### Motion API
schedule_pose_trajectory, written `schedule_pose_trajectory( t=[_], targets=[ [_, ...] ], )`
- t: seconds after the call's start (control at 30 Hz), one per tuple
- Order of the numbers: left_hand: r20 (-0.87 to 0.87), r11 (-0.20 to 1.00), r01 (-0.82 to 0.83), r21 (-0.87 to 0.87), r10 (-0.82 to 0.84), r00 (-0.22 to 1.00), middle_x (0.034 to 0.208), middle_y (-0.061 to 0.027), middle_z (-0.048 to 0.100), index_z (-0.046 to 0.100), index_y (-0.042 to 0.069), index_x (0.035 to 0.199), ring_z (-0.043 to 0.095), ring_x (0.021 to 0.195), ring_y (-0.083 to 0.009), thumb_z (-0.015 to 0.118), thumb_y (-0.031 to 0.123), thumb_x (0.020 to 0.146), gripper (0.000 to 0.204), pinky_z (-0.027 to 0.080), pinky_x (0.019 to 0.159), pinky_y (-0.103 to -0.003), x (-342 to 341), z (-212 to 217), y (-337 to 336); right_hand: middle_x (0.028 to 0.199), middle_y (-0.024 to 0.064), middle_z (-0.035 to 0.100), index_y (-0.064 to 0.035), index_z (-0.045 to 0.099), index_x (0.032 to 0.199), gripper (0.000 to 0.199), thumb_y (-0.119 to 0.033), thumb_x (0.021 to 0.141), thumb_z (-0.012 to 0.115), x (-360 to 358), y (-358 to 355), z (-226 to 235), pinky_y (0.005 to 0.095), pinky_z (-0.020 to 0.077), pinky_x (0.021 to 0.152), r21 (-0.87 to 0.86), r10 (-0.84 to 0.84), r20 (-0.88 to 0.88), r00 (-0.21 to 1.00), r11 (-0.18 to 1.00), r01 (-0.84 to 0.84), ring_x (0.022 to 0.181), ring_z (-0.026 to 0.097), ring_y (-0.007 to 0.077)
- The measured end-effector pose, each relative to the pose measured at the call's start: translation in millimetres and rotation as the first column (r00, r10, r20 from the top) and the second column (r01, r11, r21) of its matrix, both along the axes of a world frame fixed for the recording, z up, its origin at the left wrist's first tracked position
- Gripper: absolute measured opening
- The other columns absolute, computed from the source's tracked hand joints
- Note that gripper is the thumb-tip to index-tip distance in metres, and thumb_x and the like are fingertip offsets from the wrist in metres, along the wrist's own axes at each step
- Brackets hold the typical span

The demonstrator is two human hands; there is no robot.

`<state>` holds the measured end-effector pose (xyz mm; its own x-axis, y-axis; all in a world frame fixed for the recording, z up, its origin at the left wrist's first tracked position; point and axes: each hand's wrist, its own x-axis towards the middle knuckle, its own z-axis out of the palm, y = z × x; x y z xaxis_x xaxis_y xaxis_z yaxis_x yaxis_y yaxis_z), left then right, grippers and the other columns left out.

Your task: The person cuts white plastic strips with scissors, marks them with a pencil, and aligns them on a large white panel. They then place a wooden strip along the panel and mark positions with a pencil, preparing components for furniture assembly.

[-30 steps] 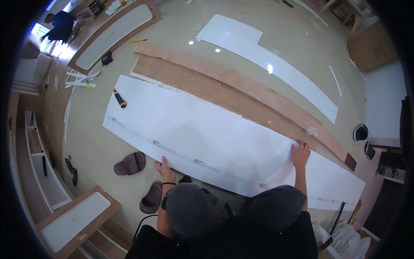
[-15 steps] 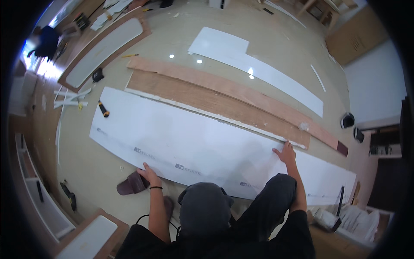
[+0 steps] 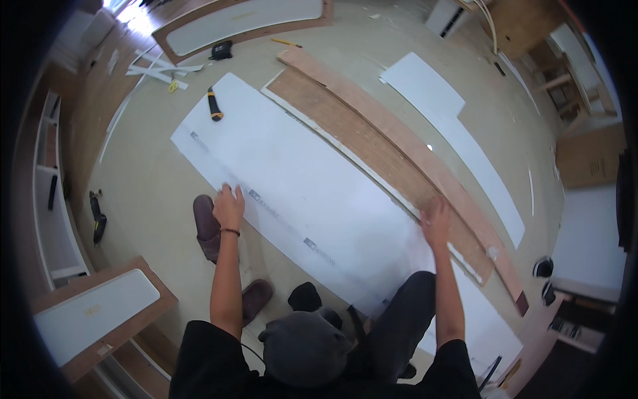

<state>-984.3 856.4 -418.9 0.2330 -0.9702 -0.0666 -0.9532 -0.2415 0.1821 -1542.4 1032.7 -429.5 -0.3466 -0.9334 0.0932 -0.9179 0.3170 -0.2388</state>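
Observation:
A long white sheet (image 3: 292, 159) with printed marks lies on the floor in front of me, slanting from upper left to lower right. My left hand (image 3: 229, 207) rests at its near edge, fingers slightly apart. Along the far edge runs a brown wooden board (image 3: 359, 136) with a rough white edge. My right hand (image 3: 436, 223) is bent over that board's near edge, its fingers on the brown face; the undersides of the fingers are hidden. On the sheet's far left end lies a black and yellow utility knife (image 3: 214, 105).
A pinkish wooden strip (image 3: 399, 149) lies beyond the board, then a notched white panel (image 3: 458, 133). Purple slippers (image 3: 207, 226) sit near my left arm. A cordless tool (image 3: 98, 218), a white shelf frame (image 3: 65, 233) and framed panels (image 3: 100, 312) stand at left.
The view has turned, so the scene sits rotated clockwise. My right hand has gone from the seam between sheet and board onto the board. My left hand stays by the sheet's near edge.

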Motion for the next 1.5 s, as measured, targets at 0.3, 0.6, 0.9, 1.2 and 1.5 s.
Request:
schedule_pose_trajectory(
  t=[0.3,0.6,0.9,1.2,1.5],
  targets=[
    [0.083,0.826,-0.322,-0.463,0.401,0.912,0.134,-0.024,0.048,0.049,0.0,0.129,0.04,0.131,-0.0375,0.051,0.033,0.097,0.046,0.035,0.106,-0.051,16,-59,-163,0.151,0.0204,0.038,-0.004,0.047,0.138,0.051,-0.022,0.091,0.056,188,-158,-31,0.0571,0.021,0.115,-0.112,0.107,0.012,0.994,0.988,-0.105,0.143,0.03,0.0373],
    [0.073,0.854,-0.397,-0.337,0.444,0.893,0.147,-0.0276,0.037,0.042,-0.003,0.139,0.03,0.14,-0.0414,0.048,0.028,0.097,0.052,0.023,0.113,-0.056,11,-65,-163,0.152,0.0208,0.036,-0.0045,0.047,0.137,0.053,-0.018,0.086,0.053,187,-157,-31,0.058,0.0157,0.117,-0.091,0.103,0.037,0.994,0.991,-0.099,0.144,0.028,0.039],
    [0.031,0.853,-0.484,-0.196,0.498,0.867,0.15,-0.0274,0.033,0.042,-0.003,0.14,0.025,0.144,-0.0414,0.049,0.027,0.093,0.056,0.021,0.115,-0.057,9,-50,-169,0.141,0.0229,0.044,-0.0007,0.05,0.126,0.042,-0.023,0.09,0.052,203,-189,-30,0.0579,0.0233,0.109,-0.025,0.076,-0.112,0.991,0.997,-0.079,0.135,0.036,0.041],
    [-0.042,0.848,-0.508,-0.15,0.508,0.86,0.151,-0.0271,0.032,0.041,-0.001,0.141,0.025,0.144,-0.0432,0.05,0.029,0.094,0.057,0.021,0.114,-0.059,11,-47,-169,0.096,0.016,0.061,-0.0002,0.058,0.105,0.02,-0.004,0.086,0.062,503,-529,8,0.0386,0.0508,0.078,-0.424,0.621,0.488,0.613,0.783,-0.455,0.088,0.063,0.0305],
    [-0.089,0.855,-0.514,-0.074,0.508,0.857,0.148,-0.0272,0.036,0.042,0.001,0.14,0.028,0.141,-0.0449,0.053,0.029,0.093,0.056,0.025,0.111,-0.061,13,-47,-164,0.137,0.0191,0.05,-0.0096,0.045,0.143,0.059,-0.016,0.087,0.061,718,-668,3,0.0542,0.0377,0.105,-0.186,0.897,-0.139,0.419,0.392,-0.901,0.125,0.048,0.0379]
  ],
)
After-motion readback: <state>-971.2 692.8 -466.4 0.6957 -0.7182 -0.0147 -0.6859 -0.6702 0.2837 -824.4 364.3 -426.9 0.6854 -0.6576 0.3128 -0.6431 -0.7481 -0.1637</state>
